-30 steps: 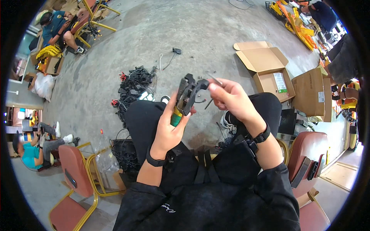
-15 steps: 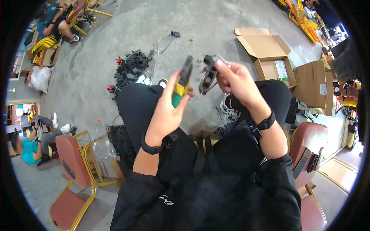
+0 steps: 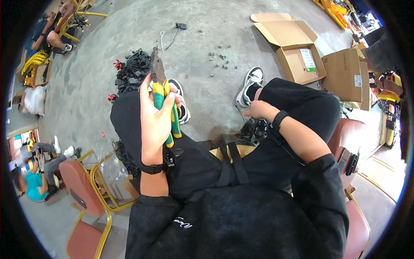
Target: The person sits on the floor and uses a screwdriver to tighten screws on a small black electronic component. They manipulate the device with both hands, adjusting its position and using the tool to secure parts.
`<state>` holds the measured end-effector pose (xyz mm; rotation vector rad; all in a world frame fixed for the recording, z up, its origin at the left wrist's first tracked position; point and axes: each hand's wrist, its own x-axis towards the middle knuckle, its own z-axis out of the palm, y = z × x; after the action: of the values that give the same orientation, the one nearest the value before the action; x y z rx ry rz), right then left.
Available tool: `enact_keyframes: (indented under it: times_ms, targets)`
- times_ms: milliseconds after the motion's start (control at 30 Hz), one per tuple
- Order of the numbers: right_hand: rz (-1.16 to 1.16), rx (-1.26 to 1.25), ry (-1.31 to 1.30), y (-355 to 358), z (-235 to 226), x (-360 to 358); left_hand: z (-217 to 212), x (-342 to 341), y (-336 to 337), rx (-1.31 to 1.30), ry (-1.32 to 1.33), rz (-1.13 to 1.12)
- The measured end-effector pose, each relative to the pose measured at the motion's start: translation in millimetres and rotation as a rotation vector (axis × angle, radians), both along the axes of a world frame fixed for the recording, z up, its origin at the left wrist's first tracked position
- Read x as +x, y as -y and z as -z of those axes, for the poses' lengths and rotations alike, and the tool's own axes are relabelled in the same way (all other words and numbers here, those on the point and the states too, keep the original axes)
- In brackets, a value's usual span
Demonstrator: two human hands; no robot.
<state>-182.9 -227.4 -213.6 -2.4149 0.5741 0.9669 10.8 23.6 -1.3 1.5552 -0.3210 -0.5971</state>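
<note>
Right hand (image 3: pixel 257 110) dropped from pliers (image 3: pixel 164 93) held by left hand (image 3: pixel 156 123).

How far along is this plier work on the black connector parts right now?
Done: small dark bits lie scattered on the floor. In hand: left hand grips green-yellow pliers; right hand reaches down between the knees. Left: a black parts pile remains.

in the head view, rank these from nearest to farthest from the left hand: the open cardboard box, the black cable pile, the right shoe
Measured from the left hand, which holds the pliers:
1. Black cable pile, on the floor just above and left of the hand.
2. Right shoe, on the floor to the right, past the knee.
3. Open cardboard box, far upper right.
</note>
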Motion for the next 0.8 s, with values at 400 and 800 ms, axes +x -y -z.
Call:
enact_keyframes:
  times_ms: [400, 800]
  targets:
    - [0.234, 0.319, 0.497, -23, -197, 70, -23, 31, -2, -0.162, -0.475, 0.16]
    - [-0.258, 0.336, 0.764, -41, -253, 72, 12, 304, 116, 0.426, 0.164, 0.157]
